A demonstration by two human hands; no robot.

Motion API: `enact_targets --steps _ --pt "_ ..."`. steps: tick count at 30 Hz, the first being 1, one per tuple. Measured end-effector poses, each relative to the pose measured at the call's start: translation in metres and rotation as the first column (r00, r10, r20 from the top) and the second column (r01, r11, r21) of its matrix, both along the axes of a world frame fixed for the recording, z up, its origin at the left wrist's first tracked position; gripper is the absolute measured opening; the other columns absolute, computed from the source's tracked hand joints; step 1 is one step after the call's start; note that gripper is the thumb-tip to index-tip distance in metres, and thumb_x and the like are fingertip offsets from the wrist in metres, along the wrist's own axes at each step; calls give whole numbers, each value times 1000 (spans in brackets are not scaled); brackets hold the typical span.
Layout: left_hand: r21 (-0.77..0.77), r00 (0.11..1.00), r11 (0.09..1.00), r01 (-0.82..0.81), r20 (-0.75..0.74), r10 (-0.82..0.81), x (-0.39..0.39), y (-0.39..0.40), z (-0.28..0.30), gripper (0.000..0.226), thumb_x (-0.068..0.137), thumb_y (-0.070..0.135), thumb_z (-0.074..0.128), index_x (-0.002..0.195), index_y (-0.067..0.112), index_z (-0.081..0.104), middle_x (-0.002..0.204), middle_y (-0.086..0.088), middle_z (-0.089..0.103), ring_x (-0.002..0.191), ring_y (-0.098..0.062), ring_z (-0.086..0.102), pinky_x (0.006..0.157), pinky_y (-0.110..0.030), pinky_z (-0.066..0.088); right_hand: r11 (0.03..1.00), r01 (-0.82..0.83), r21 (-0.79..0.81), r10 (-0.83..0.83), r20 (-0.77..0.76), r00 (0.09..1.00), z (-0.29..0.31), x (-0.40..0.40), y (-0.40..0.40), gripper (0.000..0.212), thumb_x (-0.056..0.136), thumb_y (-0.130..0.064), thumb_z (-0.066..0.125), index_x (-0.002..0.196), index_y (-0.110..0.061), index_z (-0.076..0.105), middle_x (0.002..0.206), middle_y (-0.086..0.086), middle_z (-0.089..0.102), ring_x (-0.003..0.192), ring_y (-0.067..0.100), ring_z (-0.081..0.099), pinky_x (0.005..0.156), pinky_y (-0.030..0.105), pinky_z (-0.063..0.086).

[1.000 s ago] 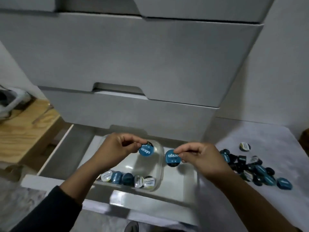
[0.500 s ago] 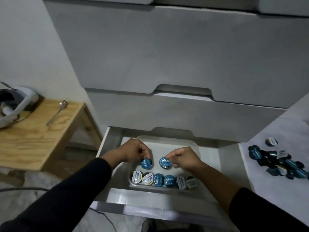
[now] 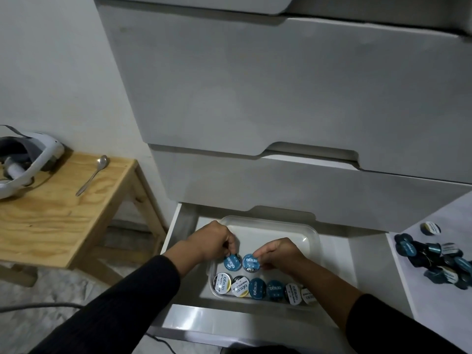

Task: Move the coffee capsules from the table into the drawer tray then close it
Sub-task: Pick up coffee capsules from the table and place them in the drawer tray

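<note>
Capsules everywhere, and big pieces first: white drawer (image 3: 178,325) pulled open beneath both hands, clear tray (image 3: 313,233) sitting inside it. Off to the right of the fingers, white tabletop (image 3: 434,315) carrying the loose capsule pile (image 3: 434,259). Just below the fingers, a row of six capsules (image 3: 263,288) along the tray's near edge. Left hand (image 3: 212,238) pinching a blue capsule (image 3: 232,262), fingers curled on its rim. Right hand (image 3: 279,252) pinching a second blue capsule (image 3: 251,261), nearly touching the first, both low inside the tray.
</note>
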State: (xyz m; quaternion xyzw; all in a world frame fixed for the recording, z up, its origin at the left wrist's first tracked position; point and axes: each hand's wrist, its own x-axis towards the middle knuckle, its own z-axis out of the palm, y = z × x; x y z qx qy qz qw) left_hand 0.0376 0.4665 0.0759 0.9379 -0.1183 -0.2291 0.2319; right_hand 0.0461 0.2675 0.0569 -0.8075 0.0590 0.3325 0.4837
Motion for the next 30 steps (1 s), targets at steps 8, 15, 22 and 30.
enact_targets --steps 8,15,22,30 --pt "86 999 996 32 -5 -32 -10 2 4 17 79 6 65 88 18 73 97 -5 72 91 -17 66 89 -30 52 999 -49 -8 49 -9 999 -2 -2 12 18 73 2 67 68 -14 74 75 12 71 67 17 64 64 23 56" --pt "87 1000 996 -2 -30 5 -16 0 11 17 81 9 63 94 15 72 100 -5 72 96 -16 64 89 -23 49 987 -162 6 162 -26 986 5 -6 10 16 71 3 67 73 -12 69 75 13 68 68 20 63 74 35 56" --pt "181 996 979 -92 9 92 -39 -8 18 27 88 27 51 112 20 60 112 -10 65 100 -26 61 89 -37 52 923 -291 -251 339 176 924 22 -19 13 35 84 -21 56 119 -20 55 121 6 61 100 17 57 85 28 48" --pt "51 893 916 -399 250 375 -80 -50 36 38 93 30 44 131 22 46 133 1 52 120 -16 49 96 -27 44 826 -99 -556 504 648 571 21 -60 8 41 82 -36 43 102 -9 68 100 8 71 90 21 67 79 25 54"
